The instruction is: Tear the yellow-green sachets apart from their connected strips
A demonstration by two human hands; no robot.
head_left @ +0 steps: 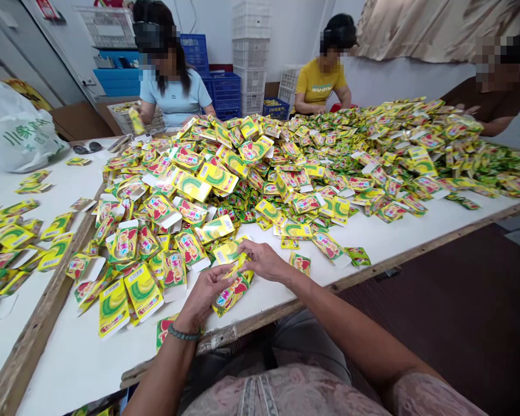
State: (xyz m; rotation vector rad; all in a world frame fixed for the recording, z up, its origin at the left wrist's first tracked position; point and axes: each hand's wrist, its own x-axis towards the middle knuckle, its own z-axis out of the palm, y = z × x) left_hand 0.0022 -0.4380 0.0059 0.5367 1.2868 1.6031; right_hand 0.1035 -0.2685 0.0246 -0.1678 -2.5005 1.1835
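Nearest, both hands grip one flat yellow-and-green printed cardboard carton [231,292] at the white table's [82,358] wooden edge: left hand [203,294] clamped on its 9 o'clock side, right hand [262,260] pinching its 12 o'clock end. Beyond, toward 12 o'clock, sprawls a heap of matching flattened cartons [286,167]; three seated people work behind it.

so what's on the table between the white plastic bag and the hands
In the head view, between the white plastic bag and the hands, left and right, lie scattered yellow-green flat cartons and a wooden strip joining two tabletops.
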